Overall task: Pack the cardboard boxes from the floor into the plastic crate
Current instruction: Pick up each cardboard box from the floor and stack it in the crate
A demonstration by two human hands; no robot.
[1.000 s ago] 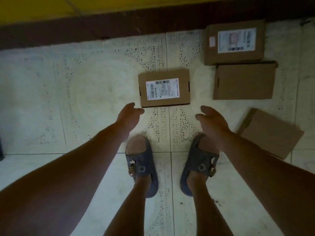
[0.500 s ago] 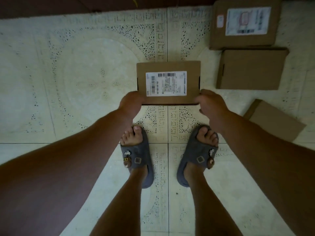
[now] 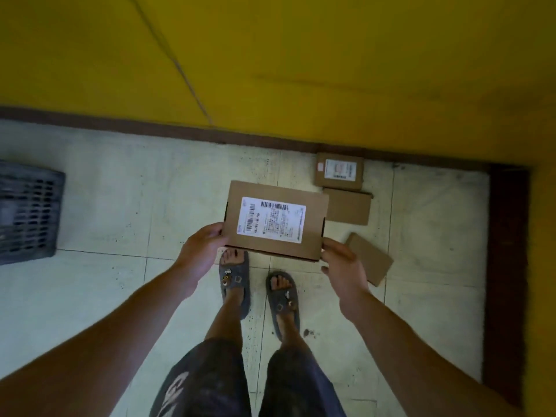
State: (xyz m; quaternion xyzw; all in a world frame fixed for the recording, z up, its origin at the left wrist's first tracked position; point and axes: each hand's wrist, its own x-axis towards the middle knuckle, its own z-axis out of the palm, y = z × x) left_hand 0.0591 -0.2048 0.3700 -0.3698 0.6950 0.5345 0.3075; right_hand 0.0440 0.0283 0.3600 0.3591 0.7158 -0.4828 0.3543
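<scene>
A flat cardboard box with a white shipping label (image 3: 275, 219) is lifted off the floor and held level in front of me. My left hand (image 3: 200, 251) grips its near left corner and my right hand (image 3: 341, 266) grips its near right corner. The dark plastic crate (image 3: 28, 212) stands on the floor at the far left, partly cut off by the frame edge. Three more cardboard boxes lie on the floor to the right: a labelled box (image 3: 339, 171) by the wall, a plain box (image 3: 349, 206) below it, and a tilted plain box (image 3: 371, 258) nearest my right hand.
A yellow wall (image 3: 270, 55) with a dark skirting strip (image 3: 150, 127) runs across the back, and a dark strip (image 3: 508, 281) borders the tiled floor (image 3: 105, 281) on the right. My feet in grey sandals (image 3: 234, 278) stand under the held box.
Both hands reached to the labelled box on the floor, gripped its near corners and lifted it. I have stood up, so the wall and the crate are now in view.
</scene>
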